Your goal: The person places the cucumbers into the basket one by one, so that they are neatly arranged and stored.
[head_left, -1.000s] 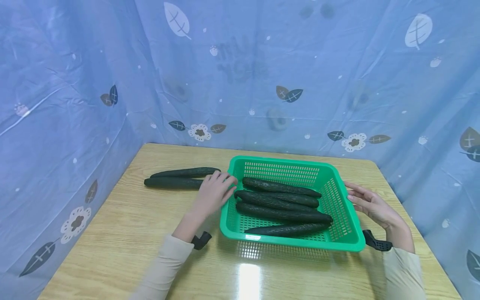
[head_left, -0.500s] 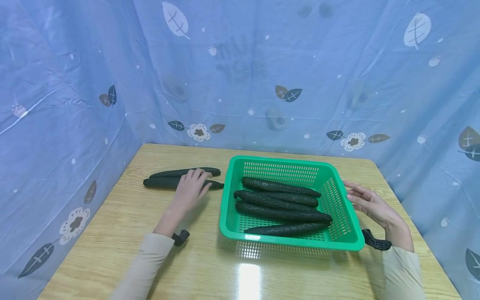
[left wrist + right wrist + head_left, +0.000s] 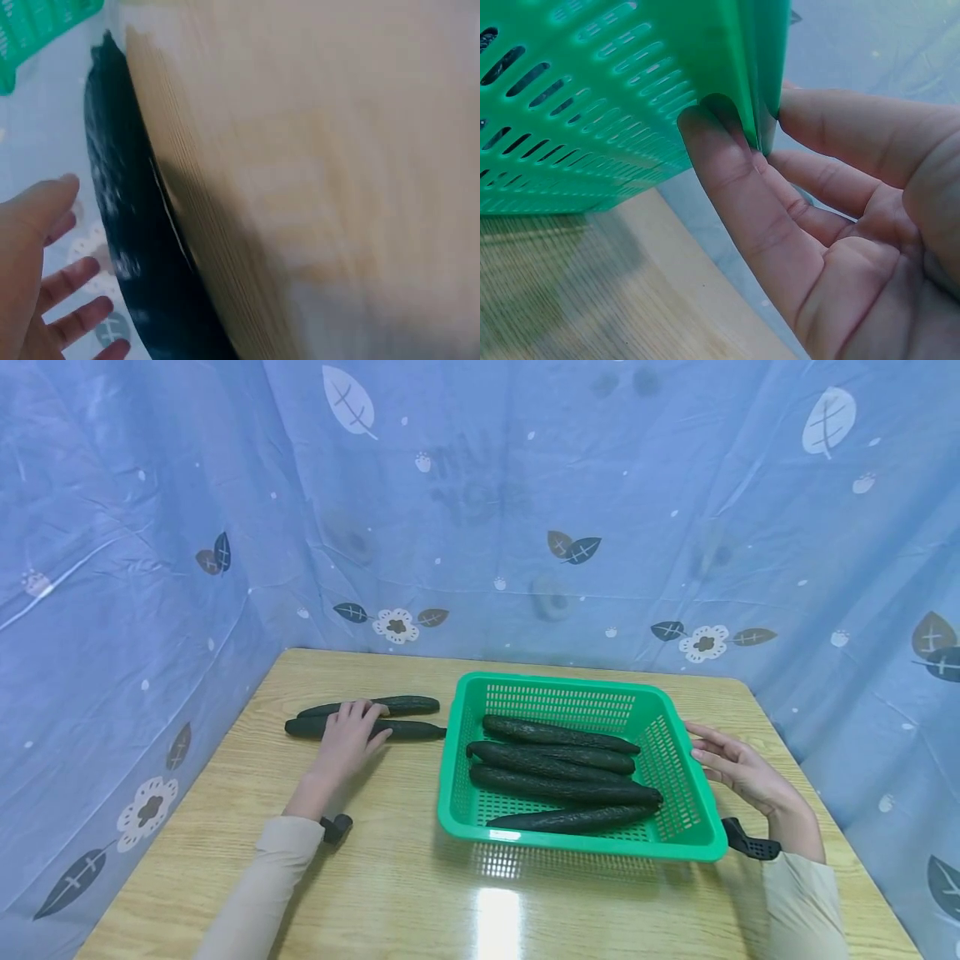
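My left hand (image 3: 344,746) is over a dark green cucumber (image 3: 412,729) that lies on the table to the left of the basket. In the left wrist view, its thumb and fingers (image 3: 69,285) are spread beside the cucumber (image 3: 135,217), with a gap visible between them. Just behind lies a second cucumber (image 3: 411,703). At the far side of a green plastic basket (image 3: 577,845), my right hand (image 3: 750,774) holds the right rim between thumb and fingers. The right wrist view has a fingertip (image 3: 712,142) against the basket wall (image 3: 682,45). Several cucumbers (image 3: 562,785) lie inside.
A wooden table (image 3: 390,893) carries everything. A blue patterned curtain (image 3: 487,510) stands behind and along both sides. Black camera mounts (image 3: 337,828) sit at both wrists.
My left hand has moved left from the basket's left rim to above the near loose cucumber. The right hand, the basket and the cucumbers have stayed in place.
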`<state>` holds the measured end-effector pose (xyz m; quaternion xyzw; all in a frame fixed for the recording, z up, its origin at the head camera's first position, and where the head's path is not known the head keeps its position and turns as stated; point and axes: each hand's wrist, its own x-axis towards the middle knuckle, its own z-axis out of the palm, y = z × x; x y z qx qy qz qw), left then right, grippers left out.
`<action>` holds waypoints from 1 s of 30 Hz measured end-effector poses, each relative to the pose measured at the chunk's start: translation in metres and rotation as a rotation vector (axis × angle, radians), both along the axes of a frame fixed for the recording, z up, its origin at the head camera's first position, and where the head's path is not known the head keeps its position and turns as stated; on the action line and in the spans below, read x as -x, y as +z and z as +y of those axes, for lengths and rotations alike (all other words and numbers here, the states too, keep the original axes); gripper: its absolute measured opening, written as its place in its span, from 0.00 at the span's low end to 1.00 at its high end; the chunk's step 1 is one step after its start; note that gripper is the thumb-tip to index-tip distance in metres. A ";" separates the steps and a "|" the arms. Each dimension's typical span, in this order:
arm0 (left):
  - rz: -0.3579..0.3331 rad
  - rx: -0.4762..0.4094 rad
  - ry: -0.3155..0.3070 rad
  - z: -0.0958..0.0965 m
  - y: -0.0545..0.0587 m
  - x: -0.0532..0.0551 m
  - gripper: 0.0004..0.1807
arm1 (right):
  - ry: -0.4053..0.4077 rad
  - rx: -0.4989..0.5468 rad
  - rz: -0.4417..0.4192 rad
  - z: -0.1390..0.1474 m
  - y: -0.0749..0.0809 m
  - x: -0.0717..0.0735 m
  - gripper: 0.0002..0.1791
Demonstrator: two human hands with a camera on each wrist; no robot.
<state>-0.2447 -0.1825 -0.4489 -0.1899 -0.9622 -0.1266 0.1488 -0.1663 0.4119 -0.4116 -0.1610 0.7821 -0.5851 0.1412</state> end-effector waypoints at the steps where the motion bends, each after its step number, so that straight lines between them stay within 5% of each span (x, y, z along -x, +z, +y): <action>1: -0.015 0.003 0.005 -0.002 0.000 0.001 0.18 | 0.000 0.000 0.001 0.000 0.000 0.000 0.31; 9: -0.122 0.051 0.034 -0.016 -0.003 0.006 0.22 | -0.002 0.005 0.001 0.001 -0.001 0.001 0.30; 30: -0.208 0.097 0.010 -0.026 -0.010 0.012 0.26 | -0.017 -0.041 0.007 -0.001 0.001 -0.002 0.31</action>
